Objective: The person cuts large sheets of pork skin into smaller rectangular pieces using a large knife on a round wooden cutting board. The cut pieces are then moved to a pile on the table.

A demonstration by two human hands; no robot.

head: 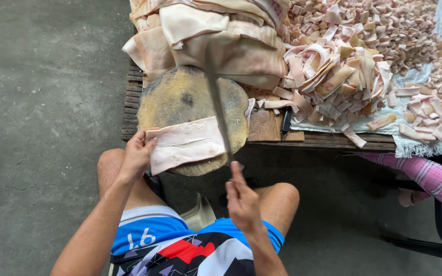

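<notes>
In the middle of the frame we see a slab of pale pork skin (188,143) lying across the lower part of a round wooden chopping block (180,99), its lower edge hanging slightly over the block's rim. The left hand (138,153) pins the slab's left end, fingers closed down on it. The right hand (241,202), low and centre, is clenched around the handle of a long cleaver (218,110) whose blade runs up the frame, its edge at the slab's right end.

We judge the chief risk to be slippage: the skin looks greasy, so it could slide under the blade and pull the pinning fingers toward the edge. The overhanging part has no support, so a cut there may tear rather than part cleanly. The bare knees sit just beneath the block, in the path of a blade that skids off. A small dark knife (286,121) right of the block, near the heap of cut strips (333,76), could be knocked off the pallet table (328,139).
</notes>
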